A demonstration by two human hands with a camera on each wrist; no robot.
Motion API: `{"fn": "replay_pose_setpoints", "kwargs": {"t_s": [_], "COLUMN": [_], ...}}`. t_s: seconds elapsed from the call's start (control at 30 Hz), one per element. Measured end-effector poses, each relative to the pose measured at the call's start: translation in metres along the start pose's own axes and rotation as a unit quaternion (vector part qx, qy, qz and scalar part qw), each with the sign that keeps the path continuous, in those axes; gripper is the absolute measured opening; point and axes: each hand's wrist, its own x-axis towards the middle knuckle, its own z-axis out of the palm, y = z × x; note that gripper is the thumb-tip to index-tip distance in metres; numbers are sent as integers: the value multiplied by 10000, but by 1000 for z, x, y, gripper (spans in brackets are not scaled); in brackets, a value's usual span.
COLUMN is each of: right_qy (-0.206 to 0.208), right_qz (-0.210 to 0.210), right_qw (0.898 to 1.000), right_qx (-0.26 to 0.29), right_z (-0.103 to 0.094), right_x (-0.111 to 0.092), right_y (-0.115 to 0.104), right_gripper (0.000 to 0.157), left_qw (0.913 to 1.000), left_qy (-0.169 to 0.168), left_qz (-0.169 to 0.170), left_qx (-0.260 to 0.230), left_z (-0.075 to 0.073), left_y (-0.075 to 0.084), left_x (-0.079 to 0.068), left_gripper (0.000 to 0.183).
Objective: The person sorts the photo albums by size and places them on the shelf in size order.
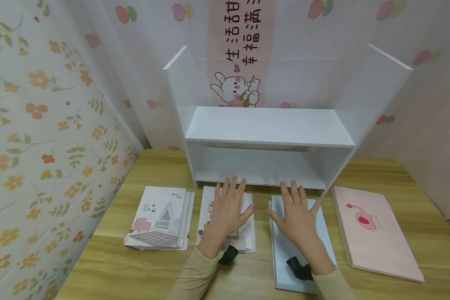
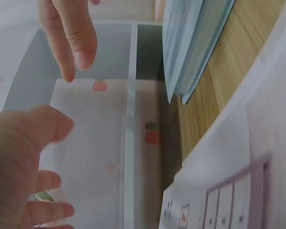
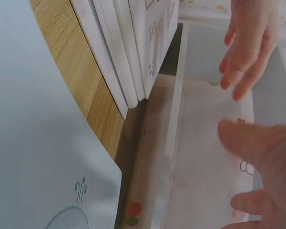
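Fingers spread, my left hand [image 1: 228,210] hovers over a stack of white illustrated books [image 1: 248,233] in the head view. Its wrist view shows a gap between that hand and the printed cover [image 2: 219,191]. My right hand [image 1: 298,216], also with fingers spread, is above light blue books [image 1: 288,277]; its wrist view has the blue cover [image 3: 33,143] below and apart from it. Neither hand holds anything. Behind both hands stands a white two-level shelf [image 1: 270,125], with no books on its boards.
At the left lies a stack of white books with a building picture [image 1: 161,221]. A pink book with an elephant drawing [image 1: 376,233] lies at the right. All rest on a wooden table [image 1: 105,254]. Patterned curtains [image 1: 41,137] hang at the left and behind the shelf.
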Motion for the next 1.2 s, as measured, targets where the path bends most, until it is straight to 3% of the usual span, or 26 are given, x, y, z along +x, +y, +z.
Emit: {"fn": "replay_pose_setpoints", "kwargs": {"t_s": [0.13, 0.27, 0.47, 0.63, 0.97, 1.2], "right_qy": [314, 675, 983, 1110, 1049, 925], "right_qz": [32, -27, 95, 220, 626, 936], "right_qw": [9992, 9964, 9900, 9886, 9894, 9883], "right_qx": [258, 516, 1012, 998, 781, 770], "right_z": [-6, -11, -18, -25, -39, -48], "right_x": [-1, -3, -9, -16, -30, -40], "right_y": [4, 9, 19, 29, 53, 70], "right_gripper": [80, 76, 69, 66, 59, 59], "left_qw": [9960, 9835, 9626, 9466, 9222, 9065], "left_qy": [381, 625, 15, -365, -469, -861], "left_qz": [194, 299, -88, -302, -120, -66], "left_qx": [-784, -1673, -2706, -3188, -3836, -4133], "left_z": [1, 1, 0, 1, 2, 6], "left_y": [6, 16, 33, 45, 68, 85], "left_x": [2, 3, 7, 9, 14, 17], "left_gripper": [55, 49, 47, 48, 46, 47]}}
